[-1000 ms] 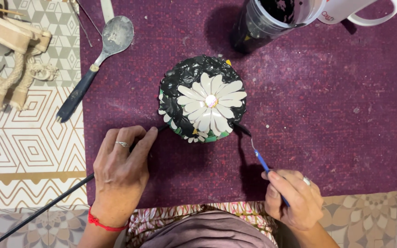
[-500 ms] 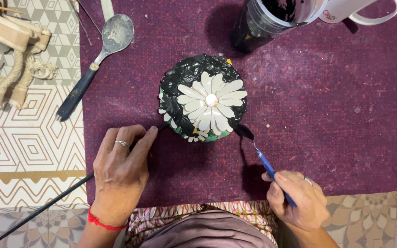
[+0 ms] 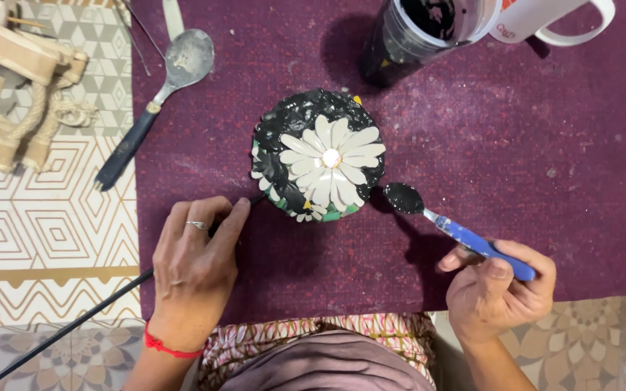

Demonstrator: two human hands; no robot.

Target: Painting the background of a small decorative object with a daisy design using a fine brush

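Note:
A round mosaic piece, black with a white flower of petals on top, sits on a purple cloth. My right hand grips a blue-handled spoon whose black-coated bowl rests just right of the piece's lower edge. My left hand lies flat on the cloth to the lower left of the piece, fingers over a thin black rod that runs off to the lower left. A ring and a red wrist thread show on that hand.
A grey spoon with a dark handle lies at the cloth's left edge. A dark jar of black paste and a white mug stand at the top. A wooden object with rope sits on the patterned floor at left.
The spoon has shifted slightly right and lower, and my right hand has moved a little with it. My left hand stays where it was.

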